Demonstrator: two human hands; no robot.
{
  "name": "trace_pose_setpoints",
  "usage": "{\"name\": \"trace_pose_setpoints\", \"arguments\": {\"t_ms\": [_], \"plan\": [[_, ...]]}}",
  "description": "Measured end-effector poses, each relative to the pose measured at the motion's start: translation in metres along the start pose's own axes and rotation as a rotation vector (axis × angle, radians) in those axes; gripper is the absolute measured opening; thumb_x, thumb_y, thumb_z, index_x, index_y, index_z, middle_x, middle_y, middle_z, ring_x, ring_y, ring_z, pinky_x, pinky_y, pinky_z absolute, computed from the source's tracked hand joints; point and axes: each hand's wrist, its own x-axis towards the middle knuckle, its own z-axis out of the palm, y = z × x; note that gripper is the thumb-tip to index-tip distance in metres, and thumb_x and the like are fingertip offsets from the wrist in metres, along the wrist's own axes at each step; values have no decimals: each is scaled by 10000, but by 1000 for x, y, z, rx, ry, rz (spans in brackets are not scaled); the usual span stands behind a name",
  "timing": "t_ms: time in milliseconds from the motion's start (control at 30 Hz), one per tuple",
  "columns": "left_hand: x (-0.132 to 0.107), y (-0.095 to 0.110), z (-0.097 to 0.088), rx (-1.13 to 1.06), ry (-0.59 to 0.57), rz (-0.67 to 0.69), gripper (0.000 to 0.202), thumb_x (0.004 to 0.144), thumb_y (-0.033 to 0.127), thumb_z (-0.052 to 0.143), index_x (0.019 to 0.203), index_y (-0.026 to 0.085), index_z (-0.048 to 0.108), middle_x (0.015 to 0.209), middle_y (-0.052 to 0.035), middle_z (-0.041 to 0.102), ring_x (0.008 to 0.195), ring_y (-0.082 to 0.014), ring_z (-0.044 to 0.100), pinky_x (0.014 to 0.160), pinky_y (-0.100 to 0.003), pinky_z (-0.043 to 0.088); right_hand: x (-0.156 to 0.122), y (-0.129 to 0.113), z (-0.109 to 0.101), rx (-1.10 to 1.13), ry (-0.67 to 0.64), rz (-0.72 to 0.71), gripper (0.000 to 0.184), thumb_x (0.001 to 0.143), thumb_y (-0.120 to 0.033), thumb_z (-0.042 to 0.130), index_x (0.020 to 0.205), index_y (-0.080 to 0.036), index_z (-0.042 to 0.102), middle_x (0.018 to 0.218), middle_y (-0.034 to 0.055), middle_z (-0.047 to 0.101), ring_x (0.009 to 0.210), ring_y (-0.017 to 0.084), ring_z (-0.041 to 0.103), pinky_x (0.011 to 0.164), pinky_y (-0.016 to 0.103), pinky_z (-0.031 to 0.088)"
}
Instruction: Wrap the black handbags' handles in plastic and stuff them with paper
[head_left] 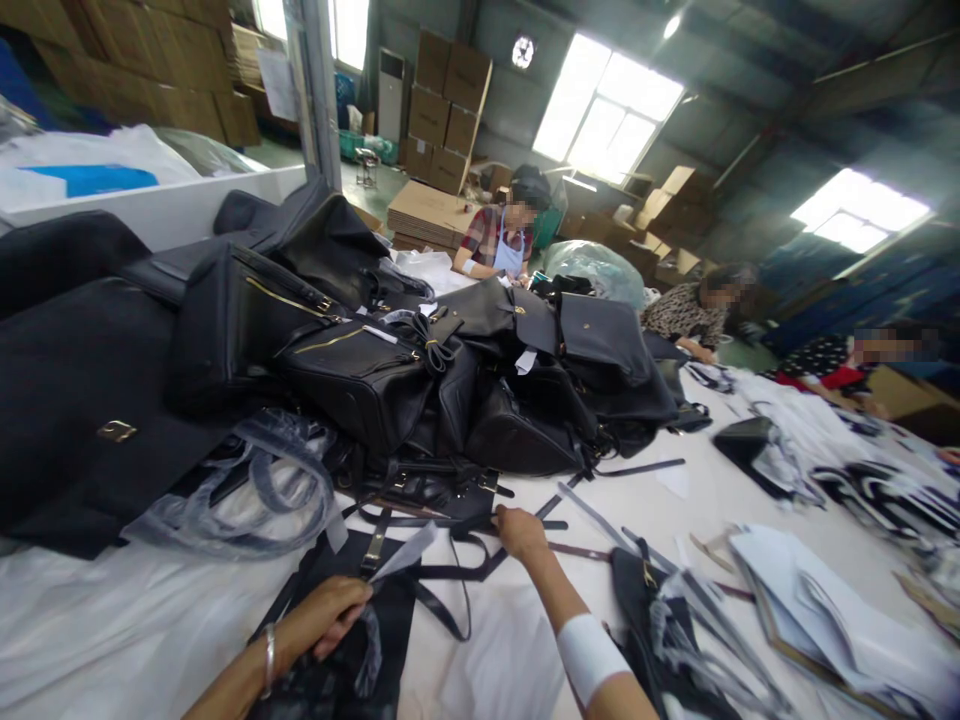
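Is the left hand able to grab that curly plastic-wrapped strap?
Probably yes: the plastic-wrapped strap lies nearby, with nothing tall between, though the left hand seems to be pinching a white strip.

From where I stand, the left hand [337,612], a silver bangle [270,660] on its wrist, pinches a thin white strip [409,552] above a flat black leather bag [395,625]. The right hand [523,532], a wide white band [592,655] around its forearm, has its fingers on a narrow black leather strap [472,524]. Before them, black leather bags [360,390] heap up on the white counter [634,497], beside plastic-wrapped loops [262,480]. Across it sits a person in plaid and a pale blue apron [511,256]; two more people work to the right, and brown cardboard boxes [450,110] stand stacked behind.
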Motion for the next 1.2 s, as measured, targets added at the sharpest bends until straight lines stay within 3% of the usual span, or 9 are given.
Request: {"name": "trace_pose_setpoints", "arguments": {"t_ms": [200,367,500,567,733,867,1033,1100,1200], "plan": [[-2,-12,-2,-47,150,23,570,687,792,393,600,229,416,342,106,323,273,-89,315,344,-217,260,-8,7,8,100,4,20,269,934,-310,417,1059,-176,615,988,145,695,962,235,649,783,323,441],[-29,-3,23,86,331,176,439,804,604,489,707,179,543,467,43,539,415,-120,494,470,-237,367,-50,4,5,209,21,-24,254,923,-290,417,1006,-169,624,949,120,703,903,225,654,726,281,437],[-42,8,50,-169,369,165,487,805,579,501,1023,150,574,742,-45,686,691,-191,642,601,-271,454,-118,-29,21,593,-25,-273,305,944,-374,361,880,-204,606,684,14,670,609,155,608,569,219,406],[-45,11,57,-275,415,153,533,801,570,515,1127,150,533,809,-52,692,738,-200,653,647,-292,474,-154,-55,38,707,-51,-406,268,928,-385,398,858,-229,605,682,-4,662,611,150,602,563,209,393],[-61,13,48,-236,475,262,448,795,535,540,1032,155,565,746,-18,668,680,-191,644,650,-297,474,-208,-94,65,624,-64,-388,207,875,-333,472,1015,-291,618,689,6,687,653,189,651,566,217,409],[-79,15,32,-152,451,317,403,785,493,541,992,149,561,721,-14,649,644,-187,644,629,-291,467,-217,-65,33,691,134,-361,358,942,-416,322,1055,-233,607,843,70,703,792,216,658,692,266,472],[-92,18,29,-16,388,405,287,736,283,554,990,154,581,697,5,649,712,-188,617,756,-315,450,-217,-11,-39,614,503,-176,428,882,-512,406,1105,-224,632,926,79,681,837,230,623,776,331,479],[-98,18,33,48,363,433,229,715,219,548,923,155,620,722,-4,660,762,-192,602,807,-317,426,-226,-3,-67,716,584,-101,457,863,-526,444,1186,-244,602,858,50,657,729,190,600,688,300,485],[-111,16,44,121,301,454,185,708,168,522,831,161,661,759,-23,669,793,-204,603,811,-318,426,-256,-10,-96,1111,555,-111,539,887,-504,437,1376,-279,415,684,-12,555,484,116,449,468,232,405]]}}
